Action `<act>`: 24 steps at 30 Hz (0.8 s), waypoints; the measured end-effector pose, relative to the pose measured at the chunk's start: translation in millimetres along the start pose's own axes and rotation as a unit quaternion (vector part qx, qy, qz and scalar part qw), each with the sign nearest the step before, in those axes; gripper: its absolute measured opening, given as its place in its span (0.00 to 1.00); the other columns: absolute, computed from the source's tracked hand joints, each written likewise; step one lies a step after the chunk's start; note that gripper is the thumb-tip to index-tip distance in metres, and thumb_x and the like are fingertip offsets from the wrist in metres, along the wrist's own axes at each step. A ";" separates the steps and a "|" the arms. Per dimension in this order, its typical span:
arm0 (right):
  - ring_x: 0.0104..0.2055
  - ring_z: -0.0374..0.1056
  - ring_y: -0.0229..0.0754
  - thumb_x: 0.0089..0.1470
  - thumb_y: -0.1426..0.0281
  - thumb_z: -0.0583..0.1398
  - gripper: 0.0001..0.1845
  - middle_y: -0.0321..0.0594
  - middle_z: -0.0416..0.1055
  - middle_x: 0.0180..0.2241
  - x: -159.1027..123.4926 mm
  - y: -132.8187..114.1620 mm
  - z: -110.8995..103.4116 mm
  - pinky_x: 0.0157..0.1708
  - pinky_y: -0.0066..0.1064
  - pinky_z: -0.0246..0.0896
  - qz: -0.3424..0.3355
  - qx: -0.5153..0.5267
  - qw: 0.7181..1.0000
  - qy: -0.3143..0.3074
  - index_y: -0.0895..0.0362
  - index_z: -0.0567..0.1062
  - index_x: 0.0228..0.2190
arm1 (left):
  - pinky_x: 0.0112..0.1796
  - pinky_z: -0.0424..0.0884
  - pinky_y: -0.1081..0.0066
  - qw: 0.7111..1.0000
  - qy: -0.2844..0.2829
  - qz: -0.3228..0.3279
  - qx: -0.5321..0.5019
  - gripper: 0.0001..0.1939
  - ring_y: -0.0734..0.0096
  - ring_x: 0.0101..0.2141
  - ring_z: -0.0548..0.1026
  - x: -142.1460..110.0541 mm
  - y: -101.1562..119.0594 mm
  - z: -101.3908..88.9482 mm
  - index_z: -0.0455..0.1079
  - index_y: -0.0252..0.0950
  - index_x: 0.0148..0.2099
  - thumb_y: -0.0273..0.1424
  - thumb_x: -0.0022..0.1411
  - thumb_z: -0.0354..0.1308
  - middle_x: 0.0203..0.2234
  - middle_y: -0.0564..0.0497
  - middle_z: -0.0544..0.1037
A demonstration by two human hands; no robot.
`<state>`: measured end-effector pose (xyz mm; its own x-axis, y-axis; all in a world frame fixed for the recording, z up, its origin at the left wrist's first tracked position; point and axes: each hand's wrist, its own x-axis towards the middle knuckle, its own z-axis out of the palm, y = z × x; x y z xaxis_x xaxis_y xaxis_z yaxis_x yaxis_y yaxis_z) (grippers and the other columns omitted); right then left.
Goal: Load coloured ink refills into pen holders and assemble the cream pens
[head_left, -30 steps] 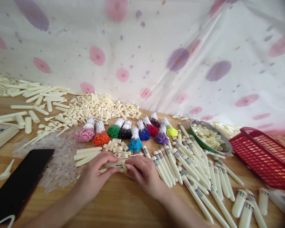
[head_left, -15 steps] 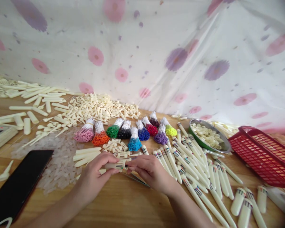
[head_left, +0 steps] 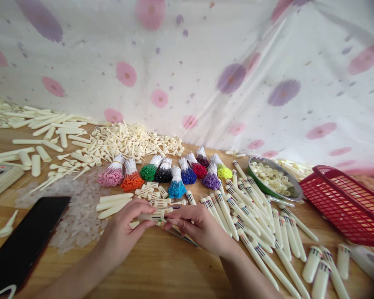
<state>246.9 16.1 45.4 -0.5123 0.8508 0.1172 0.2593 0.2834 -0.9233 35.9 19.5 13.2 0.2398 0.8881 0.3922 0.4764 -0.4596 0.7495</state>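
Note:
In my left hand (head_left: 129, 228) is a cream slotted pen barrel (head_left: 157, 214), pinched between thumb and fingers and lying roughly level. My right hand (head_left: 195, 226) is at the barrel's right end, thumb and fingers drawn together; whatever they pinch there is too small to make out. Below the right hand a thin dark strip (head_left: 183, 236) slants along the table, partly hidden. Just beyond the hands lie loose slotted cream pieces (head_left: 149, 191) and several plain cream tubes (head_left: 114, 203). Rubber-banded refill bundles stand behind, among them a light blue one (head_left: 176, 185) and an orange one (head_left: 131, 176).
Many multicolour pens (head_left: 252, 207) cover the right side. Beyond them are a metal bowl (head_left: 294, 191) of cream rings and a red basket (head_left: 339, 207). On the left lie a black phone (head_left: 28, 245), clear plastic bits (head_left: 77, 216) and a heap of cream parts (head_left: 127, 139).
My right hand's fingers have loosened and shifted at the barrel's right end, and the dark strip below shows more. My left hand keeps its hold. The view has shifted slightly.

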 end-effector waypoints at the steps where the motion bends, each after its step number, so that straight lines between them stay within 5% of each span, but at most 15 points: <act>1: 0.22 0.62 0.32 0.58 0.64 0.54 0.15 0.42 0.76 0.30 0.0 0.4 0.4 0.22 0.22 0.60 0.006 0.007 1.000 0.001 0.58 0.78 0.37 | 0.33 0.75 0.73 1.000 0.002 0.010 0.004 0.05 0.66 0.37 0.76 0.3 0.3 -0.2 0.73 0.41 0.36 0.30 0.55 0.57 0.33 0.50 0.77; 12: 0.21 0.59 0.30 0.56 0.63 0.57 0.13 0.40 0.75 0.30 1.9 2.1 6.7 0.21 0.21 0.59 0.056 0.121 0.991 0.017 0.57 0.79 0.34 | 0.35 0.73 0.73 0.997 0.012 0.064 0.048 0.06 0.68 0.34 0.76 3.4 4.7 -4.7 0.71 0.39 0.36 0.26 0.55 0.55 0.32 0.50 0.77; 24: 0.26 0.63 0.34 0.60 0.65 0.52 0.17 0.39 0.73 0.26 1.9 0.8 7.6 0.26 0.23 0.58 0.019 -0.059 0.998 0.007 0.59 0.77 0.30 | 0.36 0.73 0.74 0.997 0.009 0.070 0.034 0.07 0.70 0.35 0.75 1.7 4.7 -1.9 0.71 0.39 0.37 0.24 0.56 0.55 0.33 0.51 0.76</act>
<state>239.9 14.6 42.1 -0.4886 0.8681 0.0880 0.3736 0.2993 -0.8780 36.9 18.9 18.4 0.2921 0.8151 0.5003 0.4960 -0.5764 0.6494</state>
